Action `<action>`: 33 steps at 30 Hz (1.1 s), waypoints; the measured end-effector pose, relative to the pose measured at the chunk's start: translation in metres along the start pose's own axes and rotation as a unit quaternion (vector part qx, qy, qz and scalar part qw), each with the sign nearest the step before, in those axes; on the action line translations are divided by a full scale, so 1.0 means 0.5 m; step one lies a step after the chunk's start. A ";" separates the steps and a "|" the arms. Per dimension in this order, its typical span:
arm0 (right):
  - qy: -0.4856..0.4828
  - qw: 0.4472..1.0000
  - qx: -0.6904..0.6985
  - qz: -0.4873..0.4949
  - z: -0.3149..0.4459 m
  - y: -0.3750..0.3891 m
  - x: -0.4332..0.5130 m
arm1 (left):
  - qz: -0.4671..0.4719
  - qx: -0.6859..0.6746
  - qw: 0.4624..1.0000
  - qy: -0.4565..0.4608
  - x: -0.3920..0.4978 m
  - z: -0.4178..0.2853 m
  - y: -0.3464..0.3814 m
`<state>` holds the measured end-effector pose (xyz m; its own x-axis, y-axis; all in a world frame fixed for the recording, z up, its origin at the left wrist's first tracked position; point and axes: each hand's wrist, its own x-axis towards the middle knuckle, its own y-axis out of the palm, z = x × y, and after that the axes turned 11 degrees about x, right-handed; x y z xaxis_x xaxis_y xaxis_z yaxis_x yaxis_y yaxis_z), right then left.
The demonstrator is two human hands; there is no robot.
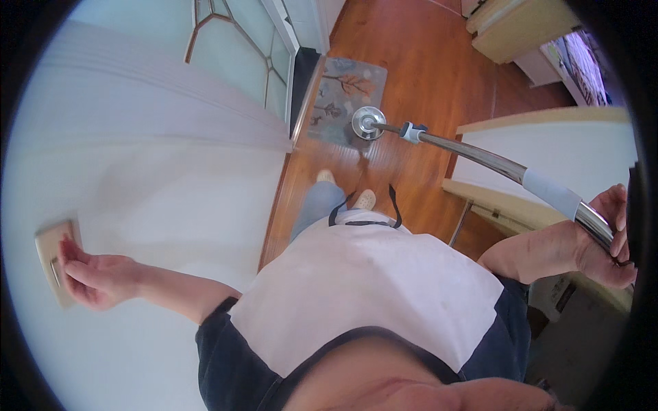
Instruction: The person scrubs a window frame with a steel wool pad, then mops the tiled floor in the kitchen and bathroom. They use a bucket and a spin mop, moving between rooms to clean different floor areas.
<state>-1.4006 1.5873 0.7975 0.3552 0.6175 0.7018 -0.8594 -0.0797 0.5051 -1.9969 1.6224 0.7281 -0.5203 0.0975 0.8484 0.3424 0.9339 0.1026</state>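
My left hand [97,277] is raised at a wall switch [56,267] with a beige plate. Its fingers are loosely curled, hold nothing and overlap the plate; whether they press on it I cannot tell. On the other side, my right hand [601,251] grips the upper end of a telescopic metal pole [473,154], partly cut off by the dark rim of the view. A pale sleeve [552,194] wraps the pole, and a grey-and-white clamp [411,132] sits lower down. At the far end is a round silver disc [368,123], seen over a floor mat [354,82].
Brown wood flooring [416,82] runs ahead past my feet. A door with frosted glass panes [231,46] stands at the left beyond the white wall [180,200]. Wooden-edged furniture [540,149] lies along the right, below a pale wooden cabinet [519,31].
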 end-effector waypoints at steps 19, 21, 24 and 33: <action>0.077 0.989 0.114 0.050 -0.064 -0.073 0.020 | 0.302 0.036 0.951 -0.050 -0.447 0.003 0.396; 0.077 0.989 0.117 0.058 -0.053 -0.078 0.011 | 0.293 0.060 0.953 -0.043 -0.450 -0.027 0.349; 0.068 0.987 0.123 0.071 -0.036 -0.061 -0.005 | 0.278 0.044 0.958 -0.053 -0.447 -0.072 0.269; 0.073 0.981 0.121 0.130 -0.092 -0.044 -0.035 | 0.263 0.060 0.946 -0.182 -0.453 -0.065 0.227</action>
<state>-1.4048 1.6143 0.7506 0.0632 0.6563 0.7519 -0.7947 -0.4226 0.4357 -1.8149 1.6951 0.5645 -0.5450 0.6503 0.5292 0.5485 0.7539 -0.3616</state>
